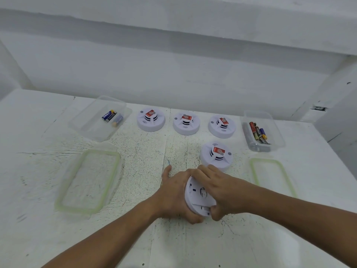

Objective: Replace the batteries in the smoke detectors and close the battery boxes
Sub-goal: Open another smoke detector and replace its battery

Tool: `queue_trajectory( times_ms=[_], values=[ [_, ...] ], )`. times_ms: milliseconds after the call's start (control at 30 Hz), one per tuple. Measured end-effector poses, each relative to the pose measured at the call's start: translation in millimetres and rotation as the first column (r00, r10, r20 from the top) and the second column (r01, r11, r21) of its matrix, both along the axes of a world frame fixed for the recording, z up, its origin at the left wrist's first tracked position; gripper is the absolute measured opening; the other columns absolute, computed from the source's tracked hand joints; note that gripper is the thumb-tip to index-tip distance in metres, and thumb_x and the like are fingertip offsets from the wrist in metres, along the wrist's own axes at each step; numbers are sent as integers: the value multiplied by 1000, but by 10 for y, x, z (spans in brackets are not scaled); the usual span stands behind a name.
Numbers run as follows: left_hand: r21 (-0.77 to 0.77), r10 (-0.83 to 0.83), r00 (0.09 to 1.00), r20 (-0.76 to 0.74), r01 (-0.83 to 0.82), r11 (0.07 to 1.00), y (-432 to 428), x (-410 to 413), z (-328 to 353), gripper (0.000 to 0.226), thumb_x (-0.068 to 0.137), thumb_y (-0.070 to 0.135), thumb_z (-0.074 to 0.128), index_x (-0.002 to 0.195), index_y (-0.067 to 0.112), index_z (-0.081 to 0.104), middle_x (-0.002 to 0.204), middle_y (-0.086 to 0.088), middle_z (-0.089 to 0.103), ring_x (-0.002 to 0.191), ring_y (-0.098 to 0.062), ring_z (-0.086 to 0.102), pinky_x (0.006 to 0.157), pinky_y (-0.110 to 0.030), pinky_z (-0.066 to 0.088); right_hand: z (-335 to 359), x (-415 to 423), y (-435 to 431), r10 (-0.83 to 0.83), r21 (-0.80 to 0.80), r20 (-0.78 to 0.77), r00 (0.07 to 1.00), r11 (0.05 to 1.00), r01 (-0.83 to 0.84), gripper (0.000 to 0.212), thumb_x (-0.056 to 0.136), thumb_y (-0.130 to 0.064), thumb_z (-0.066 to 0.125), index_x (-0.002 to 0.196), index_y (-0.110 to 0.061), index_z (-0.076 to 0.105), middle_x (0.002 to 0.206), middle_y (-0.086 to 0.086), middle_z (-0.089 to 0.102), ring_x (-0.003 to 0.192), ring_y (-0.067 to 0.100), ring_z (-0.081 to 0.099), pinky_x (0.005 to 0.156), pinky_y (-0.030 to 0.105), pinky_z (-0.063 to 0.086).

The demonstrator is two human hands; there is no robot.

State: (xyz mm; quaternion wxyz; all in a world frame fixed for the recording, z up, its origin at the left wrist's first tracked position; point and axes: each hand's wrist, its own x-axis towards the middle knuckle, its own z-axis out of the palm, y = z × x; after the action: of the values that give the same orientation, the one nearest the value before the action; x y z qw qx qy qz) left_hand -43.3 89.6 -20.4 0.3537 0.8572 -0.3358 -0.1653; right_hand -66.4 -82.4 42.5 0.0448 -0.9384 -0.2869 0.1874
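Observation:
Both hands hold a white round smoke detector [197, 198] near the table's front, its flat back turned up towards me. My left hand [173, 198] grips its left edge from below. My right hand [218, 188] curls over its right side, thumb pressing near the lower rim. Three detectors stand face up in a back row [151, 119] [186, 123] [221, 125]. Another detector [216, 154] sits just beyond my right hand. A clear box [90, 124] at back left holds a few blue batteries [113, 117]. A clear box [278, 140] at back right holds several batteries [257, 133].
Two clear lids with green seals lie flat on the white scratched table: a large lid [87, 182] at left and a second lid [270, 176] at right. A white wall rises close behind the back row.

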Motion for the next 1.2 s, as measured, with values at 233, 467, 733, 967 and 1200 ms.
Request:
queue_trajectory(
  times_ms=[233,467,733,967,1200],
  values=[
    [40,-19,1000,-10,19,999,4,15,11,93,45,73,56,129,36,38,114,26,41,119,4,40,116,-49,-6,-6,33,-3,62,-12,24,998,998,-62,88,64,-30,77,132,-19,22,115,-4,32,95,16,29,61,10,20],
    [10,-16,999,-47,17,1000,8,17,31,87,43,69,62,122,41,39,109,35,37,116,7,42,116,-45,-10,-21,56,-20,178,-23,68,982,984,-177,89,56,-26,83,113,-28,15,117,4,41,89,16,28,61,9,17],
    [72,-18,999,-39,21,997,-1,19,72,97,42,72,57,130,38,34,115,25,39,118,7,40,116,-46,-8,30,85,-197,-75,232,-155,985,966,110,59,79,-32,72,126,-31,36,118,-13,37,107,5,36,80,14,37],
    [55,1,1000,-30,1,998,-15,-4,84,87,43,70,59,120,38,38,105,32,41,110,9,46,117,-46,-4,-87,34,-139,-183,350,-203,962,904,246,49,76,-39,74,112,-30,41,111,-11,39,106,6,35,83,16,36],
    [108,9,999,54,-15,994,-39,-51,52,78,50,73,60,119,41,43,101,34,34,106,10,41,117,-48,1,-49,42,-98,-171,309,-215,961,922,234,47,76,-32,75,91,-33,31,95,-8,37,89,9,32,68,17,32]
  ],
)
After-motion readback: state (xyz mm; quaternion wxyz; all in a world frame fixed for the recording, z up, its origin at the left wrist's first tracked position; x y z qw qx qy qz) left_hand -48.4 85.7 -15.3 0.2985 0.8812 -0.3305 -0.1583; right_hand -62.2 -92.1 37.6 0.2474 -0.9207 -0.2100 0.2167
